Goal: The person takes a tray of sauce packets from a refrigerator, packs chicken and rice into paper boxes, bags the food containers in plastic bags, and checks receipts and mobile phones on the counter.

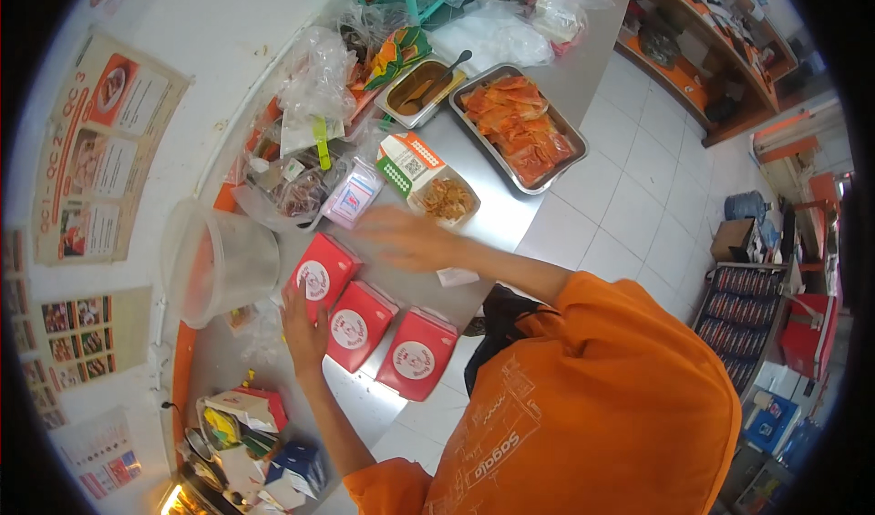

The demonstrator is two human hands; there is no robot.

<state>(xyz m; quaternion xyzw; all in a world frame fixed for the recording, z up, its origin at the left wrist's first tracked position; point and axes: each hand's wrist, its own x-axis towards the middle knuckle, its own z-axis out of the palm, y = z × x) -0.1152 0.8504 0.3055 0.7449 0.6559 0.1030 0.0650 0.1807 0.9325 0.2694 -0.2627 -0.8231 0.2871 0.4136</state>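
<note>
Three closed red paper food boxes with round white printed emblems lie in a row on the metal counter. My left hand [305, 327] rests on a corner of the farthest red box [325, 269], its thumb and fingers apart. Beside it are the middle red box [362, 325] and the nearest red box [418, 355]. My right hand [403, 238] is blurred above the counter, between the boxes and a pink-and-white packet [353, 192]; whether it holds anything is unclear. Just beyond it, an open paper box [410, 163] contains shredded brownish food [444, 199].
A steel tray [581, 147] holds several bags of orange-red sauce. Next to it stands a steel pan of brown sauce [417, 94] with a dark ladle. A clear plastic bucket [239, 262] stands by the wall. Plastic bags [318, 64] crowd the counter's back, and cartons [239, 412] its left end.
</note>
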